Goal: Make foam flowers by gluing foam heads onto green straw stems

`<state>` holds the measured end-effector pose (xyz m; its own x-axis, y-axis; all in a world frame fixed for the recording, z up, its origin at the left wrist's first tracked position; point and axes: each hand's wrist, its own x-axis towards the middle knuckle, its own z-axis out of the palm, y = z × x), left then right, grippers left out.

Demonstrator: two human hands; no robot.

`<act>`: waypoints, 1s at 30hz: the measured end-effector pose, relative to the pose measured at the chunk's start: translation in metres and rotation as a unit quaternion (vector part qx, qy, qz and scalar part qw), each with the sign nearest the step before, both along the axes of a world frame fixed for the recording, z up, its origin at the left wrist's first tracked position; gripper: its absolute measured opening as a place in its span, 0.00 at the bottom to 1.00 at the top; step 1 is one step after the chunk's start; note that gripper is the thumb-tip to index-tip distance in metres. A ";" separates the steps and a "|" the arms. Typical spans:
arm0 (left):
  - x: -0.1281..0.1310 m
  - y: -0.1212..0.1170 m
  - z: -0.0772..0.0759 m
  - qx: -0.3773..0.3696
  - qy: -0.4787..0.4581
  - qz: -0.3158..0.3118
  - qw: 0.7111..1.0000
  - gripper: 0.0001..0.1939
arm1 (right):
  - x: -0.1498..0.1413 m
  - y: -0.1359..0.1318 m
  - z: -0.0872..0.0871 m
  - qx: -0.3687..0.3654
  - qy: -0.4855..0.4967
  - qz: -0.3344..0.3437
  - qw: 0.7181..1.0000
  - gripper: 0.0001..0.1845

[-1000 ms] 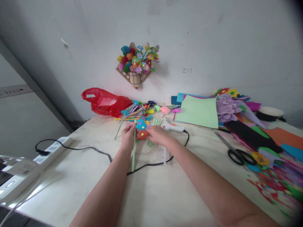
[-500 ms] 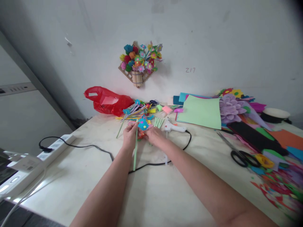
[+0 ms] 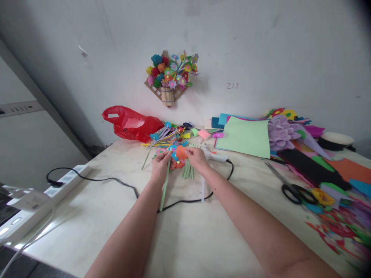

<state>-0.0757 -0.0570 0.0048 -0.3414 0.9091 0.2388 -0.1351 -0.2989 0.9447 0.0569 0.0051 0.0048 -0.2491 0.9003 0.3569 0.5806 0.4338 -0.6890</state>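
Pinched in my left hand [image 3: 160, 166] is a narrow light green strip [image 3: 165, 189] that hangs down toward the table. My right hand [image 3: 197, 157] grips the edge of an orange foam flower [image 3: 181, 152] between thumb and fingers, close to the strip's upper end. Blue and orange foam flowers [image 3: 177, 165] lie under and between the hands, partly covered. A bundle of light green strips [image 3: 188, 170] rests just beneath my right hand. Behind that hand is a white glue gun [image 3: 216, 156], its front partly hidden.
Scissors [image 3: 295, 189] and foam scraps [image 3: 333, 224] lie at right, near a black phone-like slab [image 3: 314, 168] and green foam sheets [image 3: 246, 137]. A red plastic bag [image 3: 130, 125] sits at the back left. A black cord [image 3: 185, 201] crosses the table from the power strip [image 3: 55, 193].
My right hand reached down among the flowers and came up with an orange one, now beside the green strip. My left hand kept its hold on the strip. The view shifted slightly.
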 end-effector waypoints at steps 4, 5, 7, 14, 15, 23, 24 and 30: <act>0.006 0.001 -0.001 -0.023 0.034 -0.018 0.999 0.15 | 0.007 0.008 -0.002 -0.106 0.170 0.029 0.979 0.12; 0.007 0.002 -0.001 -0.026 0.042 -0.020 0.999 0.15 | 0.008 0.009 -0.001 -0.126 0.200 0.035 0.971 0.11; 0.010 0.002 -0.002 -0.032 0.061 -0.022 0.997 0.15 | 0.010 0.008 0.000 -0.147 0.234 0.038 0.960 0.09; 0.012 0.004 -0.006 -0.038 0.074 -0.046 0.995 0.14 | 0.011 0.009 -0.001 -0.121 0.250 0.042 0.960 0.08; 0.012 0.004 -0.006 -0.040 0.073 -0.048 0.995 0.14 | 0.011 0.009 -0.001 -0.112 0.250 0.047 0.960 0.08; 0.016 -0.002 -0.002 -0.042 0.063 -0.065 0.995 0.13 | 0.012 0.004 0.000 -0.011 0.197 0.036 0.980 0.10; 0.016 -0.002 -0.001 -0.042 0.062 -0.068 0.995 0.13 | 0.012 0.004 0.000 0.011 0.204 0.037 0.978 0.10; 0.016 -0.003 -0.002 -0.038 0.056 -0.084 0.994 0.13 | 0.012 0.007 -0.002 0.118 0.211 0.053 0.969 0.07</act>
